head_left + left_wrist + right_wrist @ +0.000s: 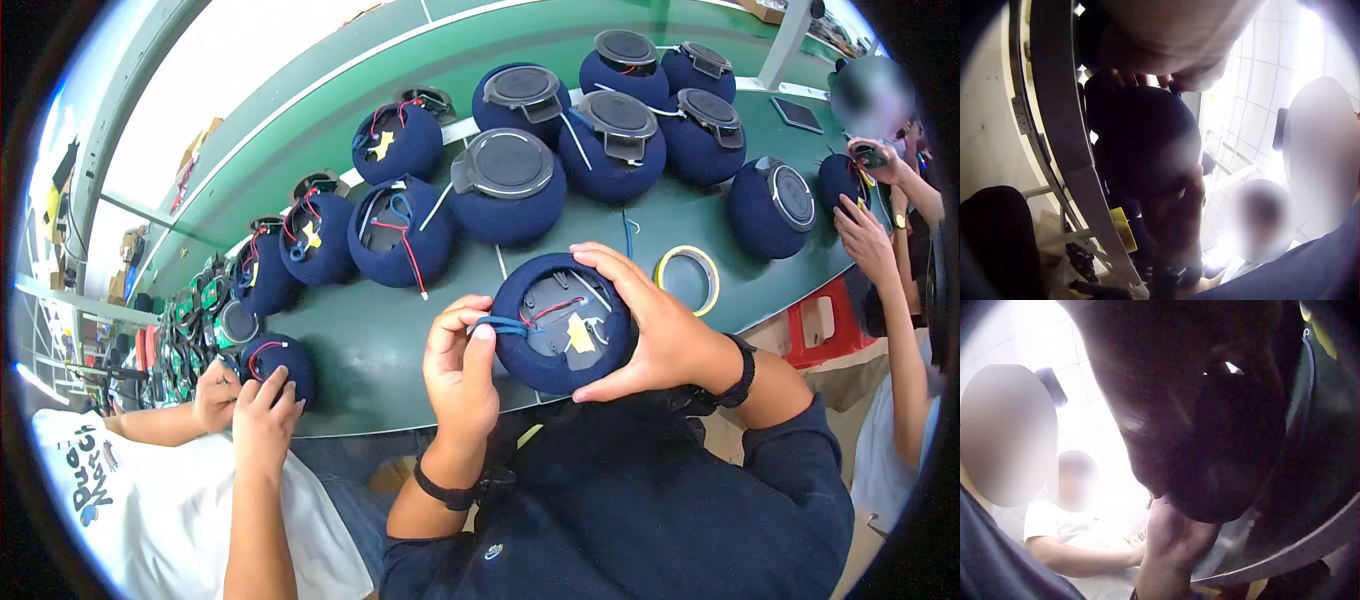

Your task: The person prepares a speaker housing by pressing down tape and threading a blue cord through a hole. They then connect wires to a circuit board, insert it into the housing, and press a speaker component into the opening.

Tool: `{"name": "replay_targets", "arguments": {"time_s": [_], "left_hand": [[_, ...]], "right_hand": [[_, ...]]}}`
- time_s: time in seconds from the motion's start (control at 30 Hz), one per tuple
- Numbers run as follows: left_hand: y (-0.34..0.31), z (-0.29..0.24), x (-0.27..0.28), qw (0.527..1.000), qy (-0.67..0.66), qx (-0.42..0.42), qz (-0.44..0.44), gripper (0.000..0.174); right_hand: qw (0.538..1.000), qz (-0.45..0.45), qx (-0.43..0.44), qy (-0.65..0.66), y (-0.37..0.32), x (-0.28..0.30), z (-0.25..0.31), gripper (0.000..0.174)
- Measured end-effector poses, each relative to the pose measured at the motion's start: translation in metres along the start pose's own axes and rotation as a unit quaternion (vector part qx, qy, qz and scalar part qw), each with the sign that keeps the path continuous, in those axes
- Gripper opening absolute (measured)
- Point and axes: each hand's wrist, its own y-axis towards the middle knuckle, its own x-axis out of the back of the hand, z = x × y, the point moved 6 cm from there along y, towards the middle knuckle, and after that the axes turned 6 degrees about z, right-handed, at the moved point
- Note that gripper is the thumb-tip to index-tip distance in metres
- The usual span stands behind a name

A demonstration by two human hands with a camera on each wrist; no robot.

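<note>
A round speaker shell (547, 371) in navy fabric is held between both hands in the head view, its opening facing up. Inside show a red wire (556, 307), pale wires and a piece of yellow tape (580, 336). My left hand (462, 372) pinches a blue cord (508, 324) that comes out over the shell's left rim. Thumb and fingers of my right hand (668, 338) spread around the right side and grip it. The left wrist view shows the shell (1154, 140) as a dark round shape, with detail lost in shadow.
Several similar shells stand behind, some topped by black oval speaker units (505, 163). A roll of yellow tape (687, 281) lies right on the green table (420, 340). At left another person's hands (262, 410) work on a shell; more people are at right, near a red stool (828, 325).
</note>
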Motion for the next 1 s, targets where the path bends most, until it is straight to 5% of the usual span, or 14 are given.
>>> {"name": "replay_targets", "arguments": {"time_s": [0.1,0.23,0.33,0.47,0.53,0.8,1.0], "left_hand": [[-0.013,-0.006,-0.002,0.998,0.053,-0.040,0.004,0.023],[-0.032,0.004,0.005,0.995,0.086,0.006,0.043,0.075],[-0.032,-0.016,0.003,0.946,0.300,-0.061,0.103,0.094],[-0.030,-0.001,0.014,0.957,0.266,-0.010,0.114,0.097],[-0.030,0.009,0.015,0.978,0.187,0.014,0.087,0.099],[-0.031,0.009,0.016,0.979,0.189,-0.017,0.076,0.100],[-0.031,0.008,0.019,0.978,0.187,-0.022,0.091,0.101]], "right_hand": [[1.000,-0.008,-0.006,0.017,0.000,-0.013,0.004,0.121],[0.997,-0.065,-0.010,-0.046,-0.002,-0.035,0.006,0.128],[0.996,-0.041,0.004,-0.081,-0.005,-0.047,0.011,0.128],[0.999,-0.005,0.028,-0.035,-0.002,-0.018,0.011,0.080],[0.992,-0.054,0.071,-0.087,0.013,0.002,0.025,0.035],[0.959,0.134,0.124,-0.217,0.064,-0.008,0.059,0.019],[0.962,0.214,0.038,-0.166,0.075,-0.025,0.058,0.022]]}}
